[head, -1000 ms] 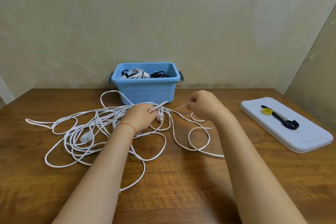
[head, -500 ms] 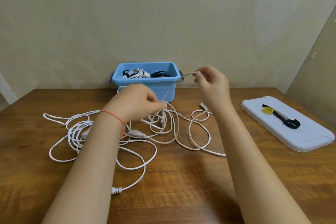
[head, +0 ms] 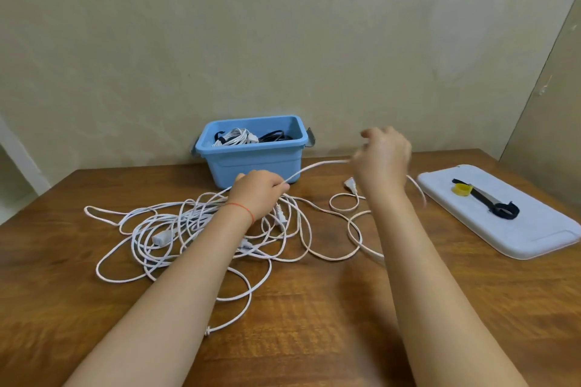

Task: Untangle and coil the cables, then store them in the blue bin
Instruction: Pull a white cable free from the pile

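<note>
Both the left hand [head: 261, 195] and right hand [head: 382, 155] pinch a taut span of the white cable [head: 314, 166], likely light, limp and snag-prone, best gripped near its plug [head: 350, 183].

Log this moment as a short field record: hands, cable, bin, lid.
left hand: grips white cable above the tangle
right hand: raised, holds the same strand; grip blurred
white cable: tangled loops on wooden table
blue bin: at the wall, coiled cables inside
white lid: right of the hands, carries black strap and yellow roll
</note>
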Tool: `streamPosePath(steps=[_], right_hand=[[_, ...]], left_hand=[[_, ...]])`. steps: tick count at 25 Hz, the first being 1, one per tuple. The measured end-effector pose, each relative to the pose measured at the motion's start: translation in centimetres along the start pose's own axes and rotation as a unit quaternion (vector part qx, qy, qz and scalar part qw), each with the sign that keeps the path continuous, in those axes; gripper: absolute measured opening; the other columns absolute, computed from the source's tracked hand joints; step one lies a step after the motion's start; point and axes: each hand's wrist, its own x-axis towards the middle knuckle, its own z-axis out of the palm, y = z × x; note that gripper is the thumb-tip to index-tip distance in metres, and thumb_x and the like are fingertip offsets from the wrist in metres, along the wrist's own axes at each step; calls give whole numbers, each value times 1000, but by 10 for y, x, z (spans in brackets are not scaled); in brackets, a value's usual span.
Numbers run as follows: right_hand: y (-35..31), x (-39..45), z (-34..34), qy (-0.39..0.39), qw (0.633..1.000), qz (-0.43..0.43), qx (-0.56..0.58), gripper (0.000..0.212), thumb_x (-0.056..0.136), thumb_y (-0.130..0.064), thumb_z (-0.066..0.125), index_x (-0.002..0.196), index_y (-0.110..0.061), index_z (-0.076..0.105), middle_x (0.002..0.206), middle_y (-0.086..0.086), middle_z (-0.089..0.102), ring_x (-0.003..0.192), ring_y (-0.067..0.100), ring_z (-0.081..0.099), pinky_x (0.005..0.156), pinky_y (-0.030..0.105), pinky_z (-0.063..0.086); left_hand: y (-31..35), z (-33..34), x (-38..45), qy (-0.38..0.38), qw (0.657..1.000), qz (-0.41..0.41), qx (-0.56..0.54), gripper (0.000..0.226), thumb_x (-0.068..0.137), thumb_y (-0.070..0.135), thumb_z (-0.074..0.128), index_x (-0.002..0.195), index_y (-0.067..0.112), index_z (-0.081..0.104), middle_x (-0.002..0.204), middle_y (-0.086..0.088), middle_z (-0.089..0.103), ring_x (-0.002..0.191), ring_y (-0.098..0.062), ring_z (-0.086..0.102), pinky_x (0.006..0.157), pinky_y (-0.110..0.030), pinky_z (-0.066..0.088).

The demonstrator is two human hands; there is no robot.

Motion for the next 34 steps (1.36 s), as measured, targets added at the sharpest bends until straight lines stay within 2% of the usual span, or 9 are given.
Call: streamPosePath(steps=[6,10,13,15,17,20,26,29,34], right_hand=[[-49,-36,16,-235,943,-123,203,33,100,-12,39,124,-10,61,121,12,63,109,27,57,89,36,46],[-39,-33,23,-273,955,-91,68,21,98,-21,39,93,-16,59,98,5,64,95,27,55,85,40,37],[-38,-33,23,-315,941,-121,-31,21,94,-33,53,83,-22,68,85,-2,66,89,22,56,84,39,33],[-36,-26,17,-242,962,-125,-14,17,95,-29,58,92,-25,74,91,-2,70,96,23,56,80,36,28],[-29,-15,2,-25,993,-72,94,14,94,-23,59,92,-22,73,92,1,71,97,27,56,74,33,20],[-13,-7,-15,173,970,28,170,15,95,-27,60,92,-14,68,95,6,66,100,30,54,76,33,19],[-13,-12,5,-80,994,-9,-79,28,91,-16,48,108,-17,71,113,12,60,112,33,47,98,39,32],[-13,-14,8,-102,985,-48,-132,27,89,-10,48,104,-15,70,108,9,62,108,31,51,95,38,34],[-3,-12,5,-102,978,7,-181,17,89,-10,55,104,-12,64,112,11,63,111,31,52,98,40,35]], left_hand=[[40,-13,-6,50,991,43,113,22,99,24,47,100,17,68,101,-11,67,96,-34,63,73,-37,44],[28,-2,-11,10,998,44,52,19,96,38,53,89,23,63,99,-4,68,98,-28,61,82,-38,47],[6,10,-11,-91,992,15,92,35,84,51,67,111,29,64,114,5,66,112,-20,57,97,-38,41],[-9,14,-12,-100,992,-13,82,61,76,57,72,129,31,55,128,7,61,122,-18,54,105,-41,38],[-26,12,-9,-37,992,-57,105,74,74,56,74,137,30,45,136,4,55,130,-21,48,112,-49,29],[-44,-1,-9,3,961,-202,191,83,76,56,74,144,26,38,147,-8,44,140,-31,35,115,-65,14],[-13,-11,0,-29,992,-40,113,33,104,36,37,99,21,66,100,0,66,107,-25,59,108,-52,30],[-17,2,2,-61,990,-49,115,29,102,36,46,116,18,64,111,-2,66,106,-25,60,97,-42,46],[-27,10,-4,-87,995,-53,-11,25,98,36,53,89,19,69,84,-2,65,80,-17,62,77,-37,54]])
